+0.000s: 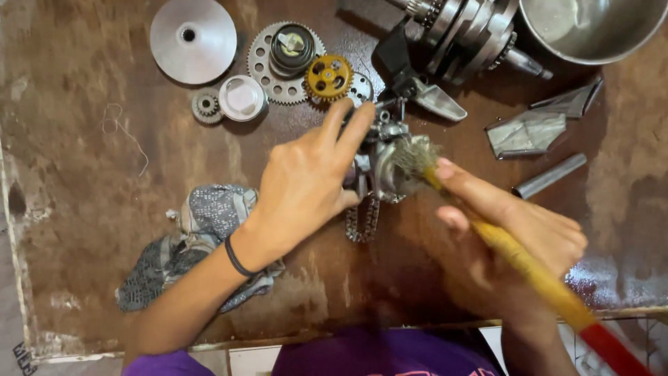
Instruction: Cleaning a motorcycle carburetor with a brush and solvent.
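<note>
Engine part (379,163) pinned under the left hand (306,188) — right hand (515,237) grips the brush (501,244), scrubbing; next calls for turning it.

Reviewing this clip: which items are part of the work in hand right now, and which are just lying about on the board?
In use:
left hand steadying the small metal engine part
right hand holding the yellow-handled brush, bristles on that part
short chain hanging from it

Lying about:
grey rag
silver disc
gears
crankshaft
steel bowl
metal tube
</note>
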